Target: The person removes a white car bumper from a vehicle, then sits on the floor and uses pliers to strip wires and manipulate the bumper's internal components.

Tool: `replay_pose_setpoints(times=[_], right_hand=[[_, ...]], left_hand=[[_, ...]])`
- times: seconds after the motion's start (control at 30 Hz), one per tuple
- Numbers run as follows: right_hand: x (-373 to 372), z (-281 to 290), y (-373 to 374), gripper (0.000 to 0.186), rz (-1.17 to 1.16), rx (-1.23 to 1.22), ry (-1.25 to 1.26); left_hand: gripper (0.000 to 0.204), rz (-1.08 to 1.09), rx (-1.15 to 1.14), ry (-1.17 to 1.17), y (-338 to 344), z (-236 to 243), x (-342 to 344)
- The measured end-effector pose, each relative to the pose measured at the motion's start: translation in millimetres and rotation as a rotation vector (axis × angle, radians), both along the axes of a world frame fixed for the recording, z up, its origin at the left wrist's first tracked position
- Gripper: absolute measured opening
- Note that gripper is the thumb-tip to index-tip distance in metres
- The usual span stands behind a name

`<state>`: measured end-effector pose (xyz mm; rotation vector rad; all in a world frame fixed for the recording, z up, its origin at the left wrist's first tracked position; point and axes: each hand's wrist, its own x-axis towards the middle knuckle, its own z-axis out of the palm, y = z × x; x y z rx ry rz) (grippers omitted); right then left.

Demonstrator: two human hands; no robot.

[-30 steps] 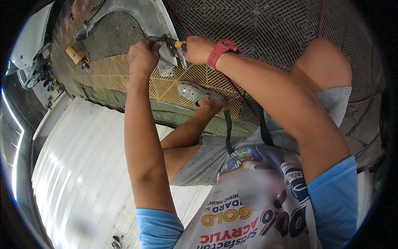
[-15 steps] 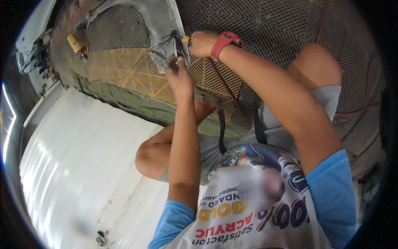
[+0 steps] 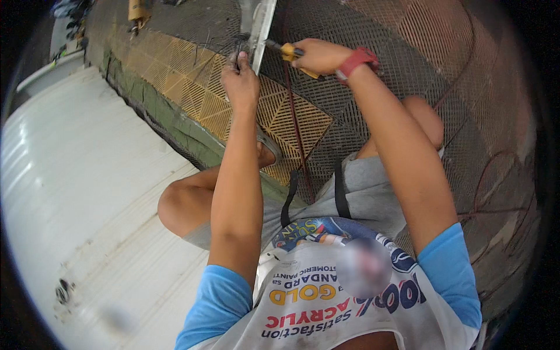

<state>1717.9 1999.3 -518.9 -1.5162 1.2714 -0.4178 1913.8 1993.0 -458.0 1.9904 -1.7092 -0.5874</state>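
Note:
A grey metal car panel [image 3: 259, 32] stands at the top centre, with a pale straight edge. My right hand [image 3: 318, 58] is closed on a tool with a yellow-and-black handle [image 3: 291, 52], whose dark end reaches to the panel's edge. My left hand [image 3: 238, 79] is lower left of that end, fingers closed at the panel; what they hold is too small and dark to name. Thin dark wire-like strands [image 3: 207, 46] show left of it. I sit with bent legs on the floor mats.
Yellow and dark grid mats [image 3: 303, 116] cover the floor, crossed by red hoses [image 3: 484, 175]. A white ribbed sheet [image 3: 87, 186] lies at left beside a green strip [image 3: 140, 111]. A yellow object [image 3: 137, 11] and dark clutter [image 3: 64, 26] are at the upper left.
The view has shifted, so the panel sits higher in frame. My left hand moved lower on the panel, then slightly upward. My right hand, still on the tool, appears farther right.

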Motion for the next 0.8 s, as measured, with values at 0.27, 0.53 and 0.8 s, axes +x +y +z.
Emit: replay_pose_setpoints(times=[0.27, 0.53, 0.8], right_hand=[[-44, 12, 23, 0.043, -0.370, 0.272, -0.712], [-57, 18, 40, 0.043, -0.705, 0.244, -0.598], [-34, 40, 31, 0.042, -0.734, 0.067, -0.513]], left_hand=[[0.037, -0.192, -0.110, 0.092, 9, 68, 29], [0.037, -0.290, -0.025, -0.094, -23, 173, 61], [0.037, -0.443, -0.116, -0.387, -58, 225, 93]])
